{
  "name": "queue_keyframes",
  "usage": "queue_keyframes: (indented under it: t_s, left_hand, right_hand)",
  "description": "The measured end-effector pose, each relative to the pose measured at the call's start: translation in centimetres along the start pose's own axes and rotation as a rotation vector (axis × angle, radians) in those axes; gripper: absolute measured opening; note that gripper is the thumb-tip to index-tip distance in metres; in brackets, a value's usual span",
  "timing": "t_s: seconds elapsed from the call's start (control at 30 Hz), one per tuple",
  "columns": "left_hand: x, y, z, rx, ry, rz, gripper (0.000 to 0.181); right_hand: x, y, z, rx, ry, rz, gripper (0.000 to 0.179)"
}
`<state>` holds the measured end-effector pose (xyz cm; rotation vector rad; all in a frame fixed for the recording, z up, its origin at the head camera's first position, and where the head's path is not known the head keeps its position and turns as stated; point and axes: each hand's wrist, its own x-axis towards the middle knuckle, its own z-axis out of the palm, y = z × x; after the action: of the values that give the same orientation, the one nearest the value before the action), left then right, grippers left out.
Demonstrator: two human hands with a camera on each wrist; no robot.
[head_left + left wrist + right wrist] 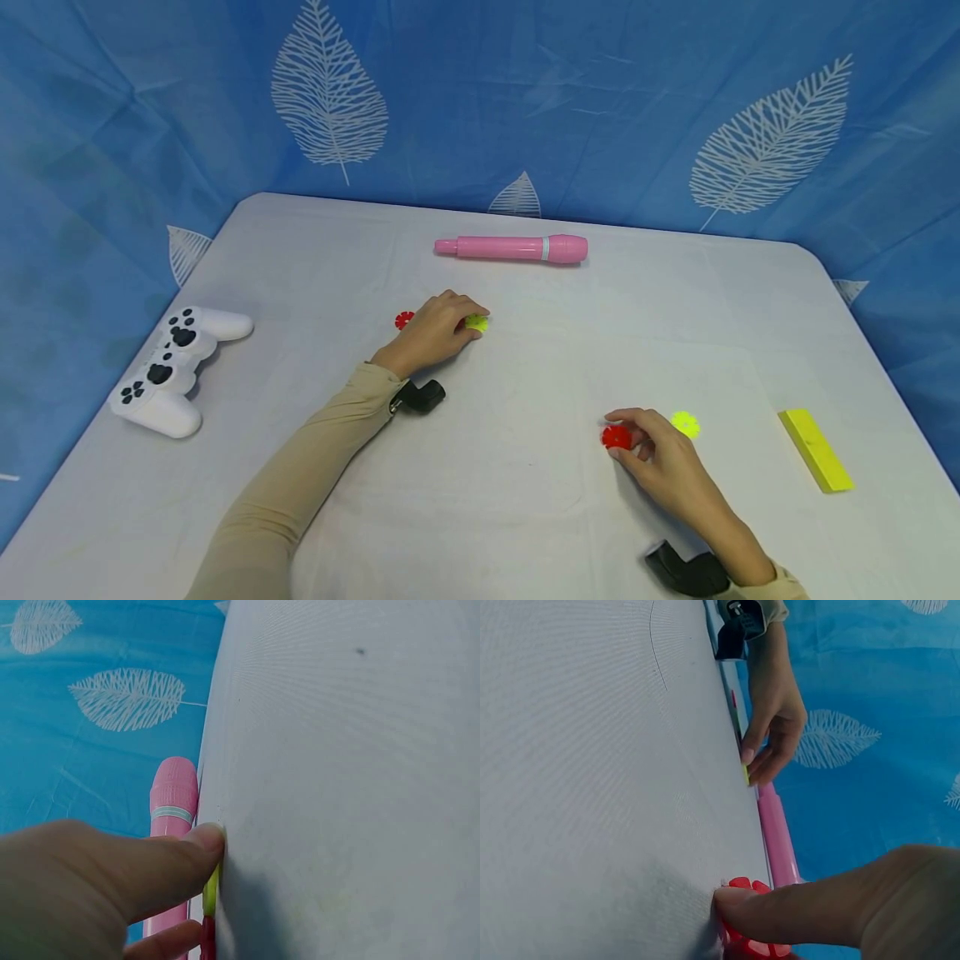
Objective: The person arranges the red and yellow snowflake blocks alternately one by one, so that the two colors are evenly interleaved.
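Note:
My left hand (437, 332) pinches a yellow-green notched plastic disc (476, 322) at its edges, low over the white tablecloth. In the left wrist view the thumb lies against that disc (211, 894). A red notched disc (404, 320) lies just left of this hand, partly covered by it. Toward the front right, my right hand (667, 467) holds another red notched disc (617, 437) between thumb and fingers. The right wrist view has the thumb across this red disc (742, 885). Beyond the right hand's knuckles lies a second yellow-green disc (686, 424).
A pink microphone (510, 248) lies near the table's back edge. At the left is a white game controller (176, 367), and at the right a yellow block (816, 451). Blue cloth (585, 108) with white leaf prints hangs behind the table.

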<state>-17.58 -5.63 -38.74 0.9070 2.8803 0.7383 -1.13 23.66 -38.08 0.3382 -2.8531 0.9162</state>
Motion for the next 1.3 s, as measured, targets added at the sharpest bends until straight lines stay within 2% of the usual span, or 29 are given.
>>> queue_keyframes:
  t_s: [0.2,0.5,0.67,0.9,1.13,1.3]
  left_hand:
    - [0.0,0.0,0.0,-0.001,0.002,0.005,0.032]
    - [0.0,0.0,0.0,0.003,-0.004,-0.003,0.035]
    - [0.0,0.0,-0.1,0.001,-0.007,-0.004,0.035]
    - [0.0,0.1,-0.1,0.004,-0.007,-0.003,0.032]
    - [0.0,0.0,0.0,0.012,0.007,0.007,0.028]
    - [0.0,0.1,-0.1,0.01,0.013,0.012,0.027]
  right_hand:
    - [0.0,0.3,0.2,0.046,-0.016,-0.059,0.04]
    - [0.1,0.2,0.1,0.039,-0.054,-0.034,0.028]
    - [0.1,-0.1,0.2,0.045,-0.067,-0.008,0.028]
    - [0.3,-0.6,0.3,0.053,-0.073,-0.02,0.03]
    - [1.1,-1.2,0.3,0.065,-0.101,-0.041,0.03]
    - [2.4,-1.9,0.4,0.077,-0.108,-0.06,0.027]
